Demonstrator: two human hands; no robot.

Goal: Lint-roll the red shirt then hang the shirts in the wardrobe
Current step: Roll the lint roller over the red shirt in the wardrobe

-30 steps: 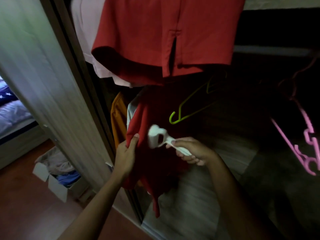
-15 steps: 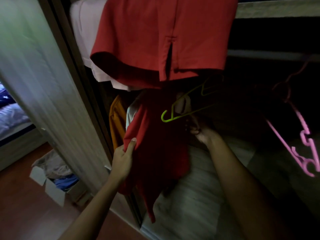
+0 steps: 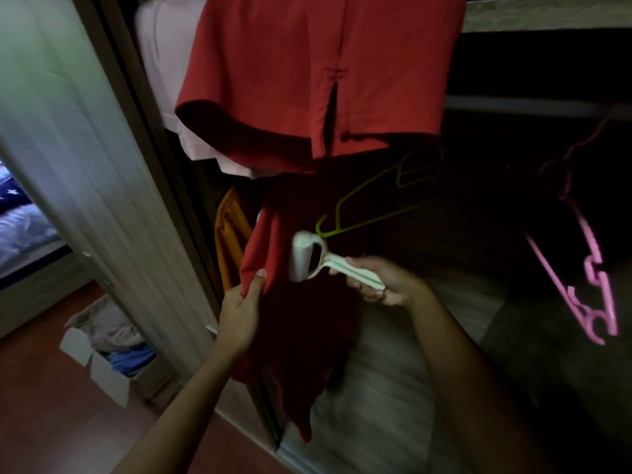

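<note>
While your left hand (image 3: 244, 302) pinched the edge of the red shirt (image 3: 301, 323), thumb on top of the cloth, your right hand (image 3: 383, 282) was closed round the handle of the roller (image 3: 306, 258). The roller's head lay at the fabric just right of that held edge, though the blur hid whether it truly touched.

The shirt hung low in the open wardrobe (image 3: 393, 388), below a second red garment (image 3: 325, 73) and beside an orange one (image 3: 229, 248). What it hung from was lost in the dark.

You were, I judge, in the middle of the rolling, the first part of the job. How much of the cloth was already clean could not be read.

Left to do were the rest of the rolling, putting the roller down, and hanging the shirts. A green hanger (image 3: 359, 213) and a pink hanger (image 3: 581, 268) appeared bare close by and looked fit for that. More clothes lay in a box (image 3: 102, 369) on the floor outside the wardrobe.
</note>
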